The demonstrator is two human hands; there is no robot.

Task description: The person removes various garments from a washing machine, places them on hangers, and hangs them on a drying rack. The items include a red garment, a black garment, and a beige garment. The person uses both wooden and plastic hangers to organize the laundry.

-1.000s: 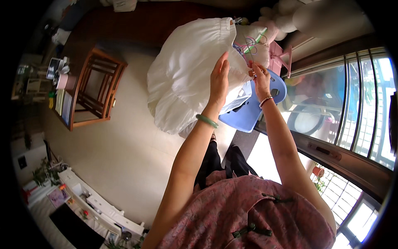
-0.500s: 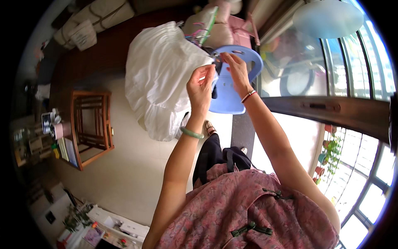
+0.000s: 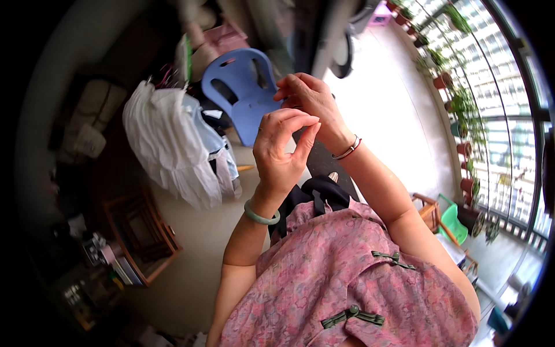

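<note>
Both hands were raised in front of the blue plastic chair (image 3: 245, 95): left hand (image 3: 281, 147) pinched narrow, apparently empty, beside the curled right hand (image 3: 309, 98), white garments (image 3: 173, 144) hanging left of it.

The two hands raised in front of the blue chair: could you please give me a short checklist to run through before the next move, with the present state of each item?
1. Left hand in view, fingertips pinched together: ok.
2. Right hand in view, just beyond the left and close to it: ok.
3. Anything held between the fingers: cannot tell, too small to see.
4. White garment hanging free, neither hand touching it: ok.
5. Blue plastic chair upright behind the hands, seat bare: ok.
6. Green bangle on the left wrist and red cord bracelet on the right, both clear of the fingers: ok.
</note>
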